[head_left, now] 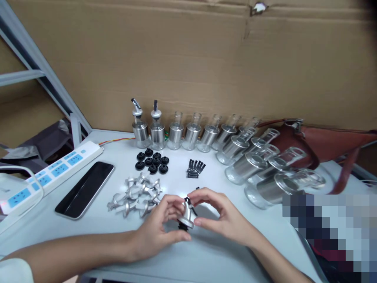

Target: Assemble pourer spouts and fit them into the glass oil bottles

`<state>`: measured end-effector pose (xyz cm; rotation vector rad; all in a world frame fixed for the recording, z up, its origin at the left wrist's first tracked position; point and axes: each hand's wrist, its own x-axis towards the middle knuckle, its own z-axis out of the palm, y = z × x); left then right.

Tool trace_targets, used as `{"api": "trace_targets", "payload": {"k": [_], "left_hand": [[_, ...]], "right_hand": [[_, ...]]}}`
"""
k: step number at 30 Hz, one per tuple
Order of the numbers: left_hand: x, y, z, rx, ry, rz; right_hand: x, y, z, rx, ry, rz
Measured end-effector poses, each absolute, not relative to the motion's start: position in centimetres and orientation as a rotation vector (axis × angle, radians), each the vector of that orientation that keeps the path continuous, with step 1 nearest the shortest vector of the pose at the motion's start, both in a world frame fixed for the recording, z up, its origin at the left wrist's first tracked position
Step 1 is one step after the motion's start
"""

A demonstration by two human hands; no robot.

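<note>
Low over the front of the table, a silver bottle pourer [186, 218] with a black ribbed stopper at its base sits between my hands. My left hand [157, 226] grips it from the left, fingers behind and thumb near the stopper. From the right, my right hand [222, 214] closes thumb and index finger on it, the index finger by the small black flap at the top. Loose silver spouts [138, 192] lie piled beyond my left hand. Black stoppers [152, 160] and small black flap pieces [194, 168] are grouped farther back.
Two glass bottles with pourers [157, 133] stand at the back left of a row of several open-necked bottles [193, 135] curving down the right. A phone [85, 190] and power strip [55, 173] lie left. A brown bag [332, 145] rests behind the bottles, before a cardboard wall [182, 59].
</note>
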<state>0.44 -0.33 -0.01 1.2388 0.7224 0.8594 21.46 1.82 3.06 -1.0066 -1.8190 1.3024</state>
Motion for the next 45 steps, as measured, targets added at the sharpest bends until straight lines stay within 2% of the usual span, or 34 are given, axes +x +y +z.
{"api": "trace_targets", "payload": {"k": [4, 10, 15, 19, 22, 30, 45], "left_hand": [[0.1, -0.2, 1.0, 1.425, 0.715, 0.859], [-0.2, 2.2, 4.4, 2.168, 0.753, 0.762], [0.7, 5.6, 6.3, 2.637, 0.576, 0.844], [1.4, 10.5, 8.2, 2.561, 0.941, 1.157], [1.8, 14.7, 9.6, 2.560, 1.264, 1.090], [2.8, 19.3, 9.6, 2.580, 1.433, 0.867], [3.3, 19.4, 9.8, 2.542, 1.471, 0.978]], "right_hand": [[21.5, 1.6, 3.2, -0.966, -1.839, 1.358], [21.5, 1.8, 2.8, -0.817, -1.598, 1.571], [21.5, 2.5, 2.8, -0.925, -1.377, 1.360], [21.6, 2.7, 2.9, -0.943, -1.281, 1.236], [21.8, 2.9, 2.8, -0.945, -1.234, 1.100], [22.4, 3.4, 2.6, -0.999, -1.102, 0.958], [22.1, 2.9, 2.6, -1.030, -1.255, 0.672]]}}
